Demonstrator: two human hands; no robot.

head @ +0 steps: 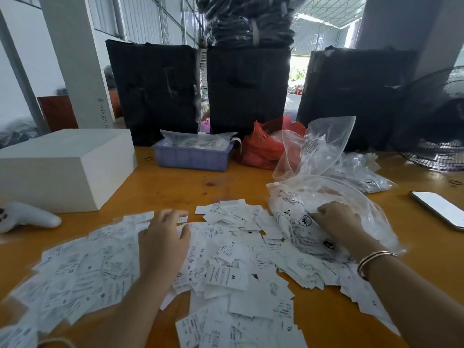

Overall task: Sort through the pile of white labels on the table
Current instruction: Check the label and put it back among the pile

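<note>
Warehouse-type hall. Orange-brown wooden surface (175,182), glossy, in the foreground. White square pillar (75,59) rises behind its left end; a second pale pillar (401,26) at right. Left wall white, with tall metal-framed windows (140,18) running back. Three black wrapped bales (248,89) stand in a row behind the surface, more dark bundles stacked above the middle one. Black floor fan (437,121) at far right. Strong daylight comes through an open bay (324,28) beyond.

One heap of white labels (226,259), too many to count; two hands; three black bales; one white box (62,167); one blue tray (192,159); one red bag (263,146); one phone (439,209)
</note>
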